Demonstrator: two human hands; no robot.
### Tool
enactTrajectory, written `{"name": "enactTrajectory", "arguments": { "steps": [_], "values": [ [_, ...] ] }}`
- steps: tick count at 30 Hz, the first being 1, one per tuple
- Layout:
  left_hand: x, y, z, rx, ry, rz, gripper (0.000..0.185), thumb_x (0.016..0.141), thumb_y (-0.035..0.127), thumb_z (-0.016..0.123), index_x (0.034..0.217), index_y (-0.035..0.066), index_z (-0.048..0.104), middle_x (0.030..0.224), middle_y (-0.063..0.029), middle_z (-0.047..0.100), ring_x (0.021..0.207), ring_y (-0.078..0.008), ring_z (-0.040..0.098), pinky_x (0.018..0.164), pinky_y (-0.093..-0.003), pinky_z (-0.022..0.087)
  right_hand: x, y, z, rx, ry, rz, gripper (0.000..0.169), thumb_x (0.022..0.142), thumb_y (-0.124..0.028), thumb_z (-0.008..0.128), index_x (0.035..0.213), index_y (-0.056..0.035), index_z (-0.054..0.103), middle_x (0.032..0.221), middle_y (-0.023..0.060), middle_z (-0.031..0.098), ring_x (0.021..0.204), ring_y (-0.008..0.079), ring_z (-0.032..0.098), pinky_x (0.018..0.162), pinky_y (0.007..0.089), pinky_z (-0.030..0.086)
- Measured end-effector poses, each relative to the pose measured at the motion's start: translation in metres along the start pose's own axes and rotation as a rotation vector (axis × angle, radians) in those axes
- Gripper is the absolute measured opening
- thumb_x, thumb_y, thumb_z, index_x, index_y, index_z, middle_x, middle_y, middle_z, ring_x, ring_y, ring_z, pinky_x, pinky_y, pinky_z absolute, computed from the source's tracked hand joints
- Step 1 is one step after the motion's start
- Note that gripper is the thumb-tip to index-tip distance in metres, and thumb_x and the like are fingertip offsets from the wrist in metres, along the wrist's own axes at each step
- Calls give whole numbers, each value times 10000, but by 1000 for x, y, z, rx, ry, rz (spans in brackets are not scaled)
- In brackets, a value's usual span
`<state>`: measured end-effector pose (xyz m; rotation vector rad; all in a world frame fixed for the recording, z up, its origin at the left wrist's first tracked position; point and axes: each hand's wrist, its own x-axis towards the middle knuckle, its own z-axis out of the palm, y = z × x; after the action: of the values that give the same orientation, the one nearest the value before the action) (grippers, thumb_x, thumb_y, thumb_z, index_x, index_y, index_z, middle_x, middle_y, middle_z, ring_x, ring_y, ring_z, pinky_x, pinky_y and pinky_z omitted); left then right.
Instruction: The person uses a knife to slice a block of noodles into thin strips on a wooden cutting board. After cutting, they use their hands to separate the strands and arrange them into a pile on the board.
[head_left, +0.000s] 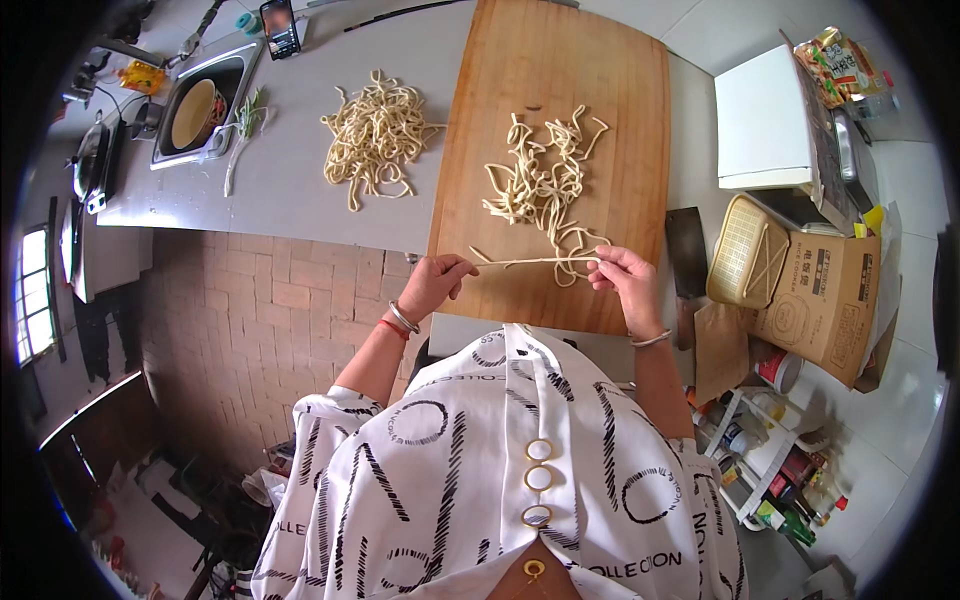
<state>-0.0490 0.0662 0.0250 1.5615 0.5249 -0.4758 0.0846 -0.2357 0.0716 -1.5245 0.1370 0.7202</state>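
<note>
A single dough noodle strand (536, 261) is stretched nearly straight between my two hands, above the near part of a wooden board (622, 150). My left hand (441, 282) pinches its left end at the board's left edge. The other end is pinched by my right hand (624, 274), over the board's near right part. Just beyond the strand lies a loose tangle of dough strands (540, 180) on the board, its trailing loops reaching under the held strand. To the left, a larger heap of noodles (379, 135) rests on the grey countertop (292, 172).
A cleaver (685, 251) lies right of the board, near a yellow plastic basket (746, 251) and a cardboard box (821, 307). On the left are a sink (244, 71) holding a bowl (196, 112), green onions (244, 127) and a propped phone (280, 28). A bottle rack (772, 457) stands lower right.
</note>
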Motion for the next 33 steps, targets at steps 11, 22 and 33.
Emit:
{"name": "enactTrajectory", "arguments": {
  "steps": [11, 22, 33],
  "values": [
    [-2, -8, 13, -17, 2, 44, 172, 942, 117, 510, 1008, 6, 624, 701, -23, 656, 474, -69, 530, 457, -228, 441, 16, 36, -50, -131, 76, -48, 123, 916, -46, 548, 975, 13, 638, 801, 84, 661, 629, 116, 619, 560, 233, 518],
    [1, -4, 20, 911, 300, 463, 108, 887, 176, 598, 829, 85, 605, 758, -75, 619, 622, -278, 616, 581, -380, 501, 28, -3, -36, -1295, 177, -306, 115, 890, -77, 559, 969, -32, 630, 865, 109, 644, 738, 224, 649, 625, 335, 526],
    [46, 24, 30, 142, 277, 289, 120, 908, 89, 577, 993, 37, 643, 912, -75, 672, 694, -212, 652, 639, -332, 528, 85, 15, 98, -939, -85, -771, 135, 806, -49, 657, 921, -49, 588, 884, 82, 549, 724, 255, 618, 618, 341, 517]
  ]
}}
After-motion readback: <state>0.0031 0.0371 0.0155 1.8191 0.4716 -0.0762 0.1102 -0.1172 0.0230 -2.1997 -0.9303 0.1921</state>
